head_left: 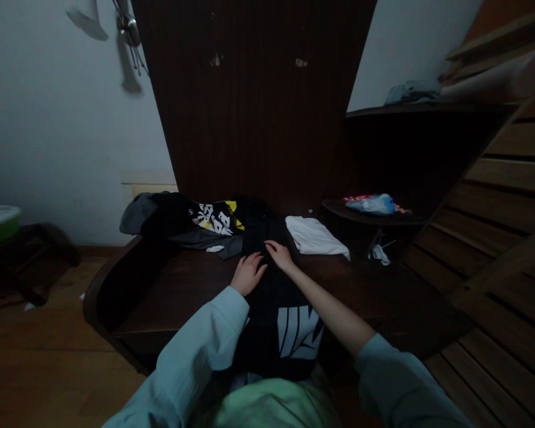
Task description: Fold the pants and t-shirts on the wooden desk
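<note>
A black garment with a large pale grey print [299, 333] stretches from the dark bench toward my lap, its lower end hanging over the bench's front edge. On its left side rests my left hand [248, 274], fingers spread and slightly bent over the cloth. My right hand [280, 255] lies on the same garment a little farther back, with its fingers stretched out toward the left. The cloth under both palms is hidden. Just right of the garment is a folded white cloth [316, 236].
Dark clothing with white and yellow lettering [214, 218] is heaped at the bench's back left. The wooden bench [160, 291] has a curved left arm. Corner shelves [378, 217] at right bear a plastic package [372, 204]. A green tub [0, 226] stands on a low stool at far left.
</note>
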{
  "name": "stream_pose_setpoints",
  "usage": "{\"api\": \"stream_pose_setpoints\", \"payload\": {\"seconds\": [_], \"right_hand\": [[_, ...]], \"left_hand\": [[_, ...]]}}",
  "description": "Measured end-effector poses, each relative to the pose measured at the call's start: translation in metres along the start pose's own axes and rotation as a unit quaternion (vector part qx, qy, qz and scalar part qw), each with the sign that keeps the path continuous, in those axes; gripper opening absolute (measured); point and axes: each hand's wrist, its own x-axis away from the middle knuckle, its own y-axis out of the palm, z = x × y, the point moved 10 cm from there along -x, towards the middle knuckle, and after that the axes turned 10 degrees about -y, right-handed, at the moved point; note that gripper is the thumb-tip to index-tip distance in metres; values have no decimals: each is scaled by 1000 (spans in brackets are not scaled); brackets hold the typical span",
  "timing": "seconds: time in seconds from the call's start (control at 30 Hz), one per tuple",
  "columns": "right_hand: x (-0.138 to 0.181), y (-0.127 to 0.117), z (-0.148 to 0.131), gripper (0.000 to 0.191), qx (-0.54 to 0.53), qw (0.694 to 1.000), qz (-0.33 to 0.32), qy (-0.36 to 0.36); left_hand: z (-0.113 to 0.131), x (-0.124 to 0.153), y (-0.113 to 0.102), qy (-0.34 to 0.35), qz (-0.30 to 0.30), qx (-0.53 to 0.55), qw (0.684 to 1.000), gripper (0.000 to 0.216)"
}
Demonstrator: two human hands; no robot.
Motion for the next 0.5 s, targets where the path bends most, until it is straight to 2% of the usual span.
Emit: {"api": "stream_pose_setpoints", "payload": {"seconds": [0.1, 0.2, 0.3, 0.4, 0.5], "right_hand": [[-1, 5, -2, 28, 35, 999, -37, -7], [-2, 6, 0, 29, 49, 998, -44, -4], [-2, 8, 0, 31, 64, 997, -48, -7], [-2, 11, -2, 32, 75, 996, -53, -14], [-1, 14, -3, 32, 81, 995, -59, -23]], "left_hand": [[-16, -5, -3, -37, 4, -24, 999, 34], [-33, -9, 7, -69, -41, -49, 996, 39], [-46, -11, 16, -72, -68, -63, 993, 42], [-56, -13, 13, -80, -50, -65, 993, 46], [-62, -15, -1, -96, -6, -56, 994, 50]]}}
